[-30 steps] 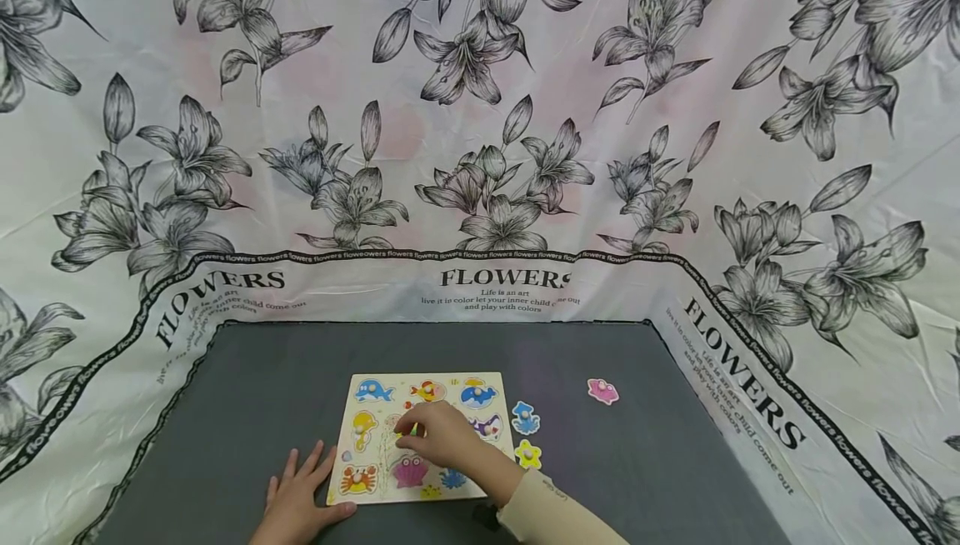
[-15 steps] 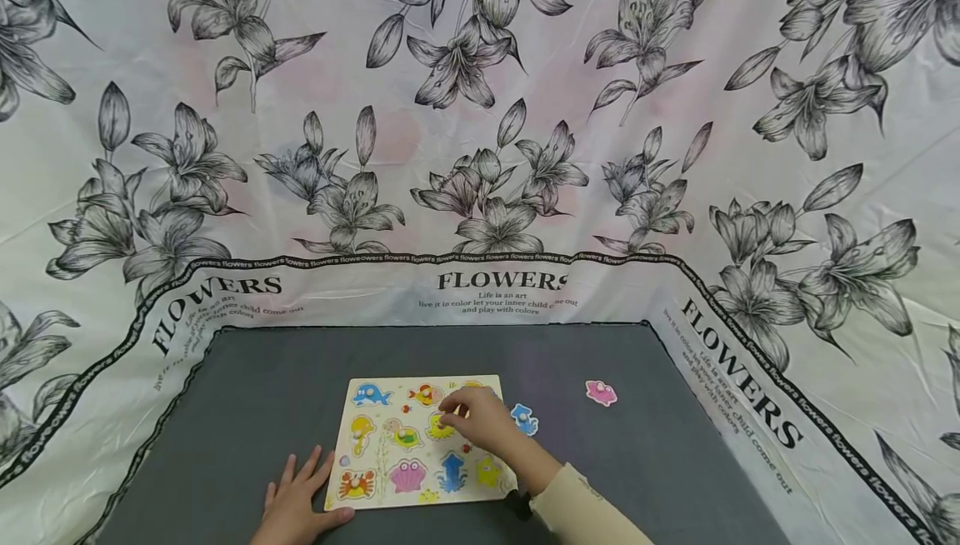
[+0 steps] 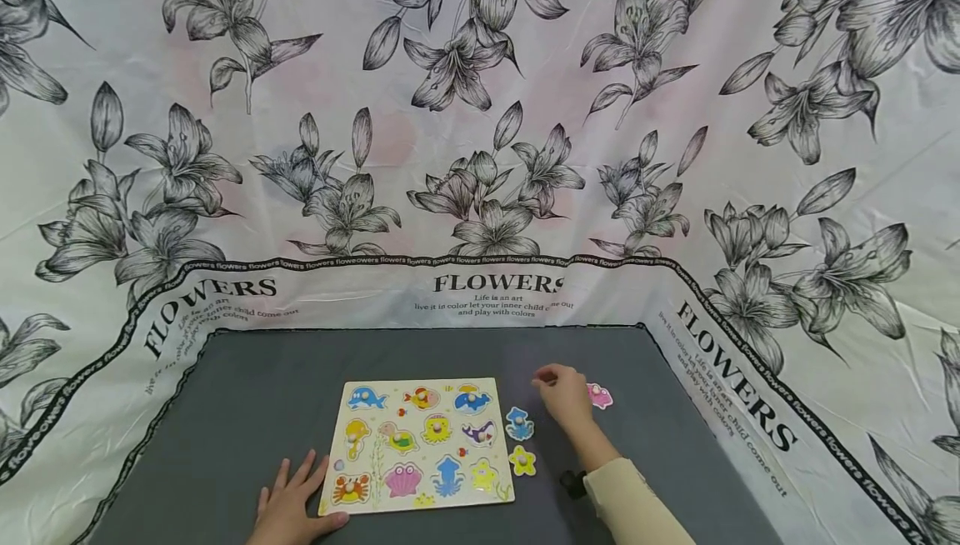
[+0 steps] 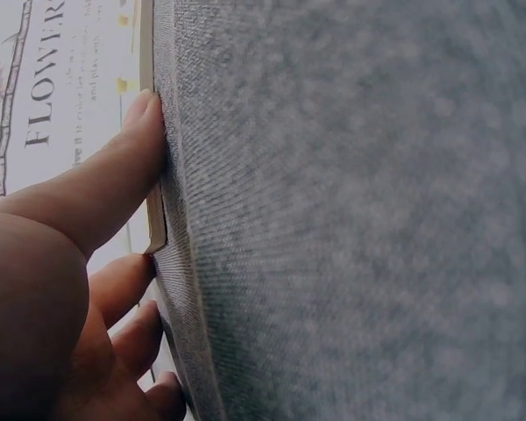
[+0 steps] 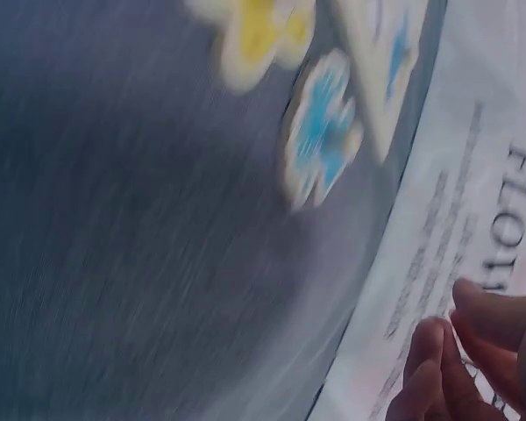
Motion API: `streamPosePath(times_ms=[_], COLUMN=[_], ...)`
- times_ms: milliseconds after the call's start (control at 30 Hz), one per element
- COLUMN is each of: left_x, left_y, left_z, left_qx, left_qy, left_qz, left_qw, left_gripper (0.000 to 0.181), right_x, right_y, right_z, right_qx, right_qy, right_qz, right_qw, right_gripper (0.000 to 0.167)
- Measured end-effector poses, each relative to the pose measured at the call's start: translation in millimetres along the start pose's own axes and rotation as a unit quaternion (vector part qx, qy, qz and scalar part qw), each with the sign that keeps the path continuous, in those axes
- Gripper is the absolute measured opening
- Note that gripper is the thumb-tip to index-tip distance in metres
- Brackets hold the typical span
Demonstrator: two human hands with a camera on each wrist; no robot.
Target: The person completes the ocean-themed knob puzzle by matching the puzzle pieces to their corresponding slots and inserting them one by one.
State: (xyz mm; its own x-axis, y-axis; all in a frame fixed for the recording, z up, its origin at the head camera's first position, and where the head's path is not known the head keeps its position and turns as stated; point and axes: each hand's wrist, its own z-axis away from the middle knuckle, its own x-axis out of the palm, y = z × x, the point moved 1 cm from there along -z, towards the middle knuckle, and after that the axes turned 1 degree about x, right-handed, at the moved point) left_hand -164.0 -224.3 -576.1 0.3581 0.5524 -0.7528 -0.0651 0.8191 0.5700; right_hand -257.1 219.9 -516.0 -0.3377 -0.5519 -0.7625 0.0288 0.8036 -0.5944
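Note:
A pale wooden knob puzzle board point(image 3: 427, 506) with colourful sea animals lies on the grey table. My left hand point(image 3: 291, 502) rests at its lower left corner with fingers spread; in the left wrist view the thumb point(image 4: 123, 171) touches the board's edge. To the right of the board hovers my right hand point(image 3: 566, 395), its fingers loosely bent and nothing seen between them. Behind that hand, a pink puzzle piece point(image 3: 600, 396) is partly hidden. A blue squid piece point(image 3: 520, 424) and a yellow star piece point(image 3: 522, 461) lie loose beside the board's right edge.
The dark grey table cloth point(image 3: 247, 395) ends at a white floral curtain point(image 3: 495, 295) at the back and sides. A small black object point(image 3: 573, 483) sits at my right wrist, by the cream sleeve point(image 3: 633, 499).
My right hand has moved from over the middle of the board to the right, off the board and towards the pink piece. My left hand has stayed at the board's corner.

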Motion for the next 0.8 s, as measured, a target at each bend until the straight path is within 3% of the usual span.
streamPosePath(times_ms=[233,533,800], left_x=[-2.6,1.4,0.0], left_y=[-0.2,-4.2,-3.4], left_z=[1.6,-1.9,-1.5], left_qx=[-0.008,-0.008,-0.01], left_qy=[-0.005,-0.003,-0.001], left_qz=[0.015,0.027,0.021], left_qw=[0.9998,0.9996,0.9997], left_gripper=[0.114,0.116,0.116], right_x=[-14.3,-28.0,-29.5], right_y=[35.4,70.4,87.4], right_z=[-6.3,-12.7,-13.3], right_qx=[0.074,0.157,0.177], right_qy=[0.021,0.015,-0.008], right_qz=[0.047,0.043,0.06], right_qw=[0.9959,0.9866,0.9823], right_gripper=[0.018,0.024,0.027])
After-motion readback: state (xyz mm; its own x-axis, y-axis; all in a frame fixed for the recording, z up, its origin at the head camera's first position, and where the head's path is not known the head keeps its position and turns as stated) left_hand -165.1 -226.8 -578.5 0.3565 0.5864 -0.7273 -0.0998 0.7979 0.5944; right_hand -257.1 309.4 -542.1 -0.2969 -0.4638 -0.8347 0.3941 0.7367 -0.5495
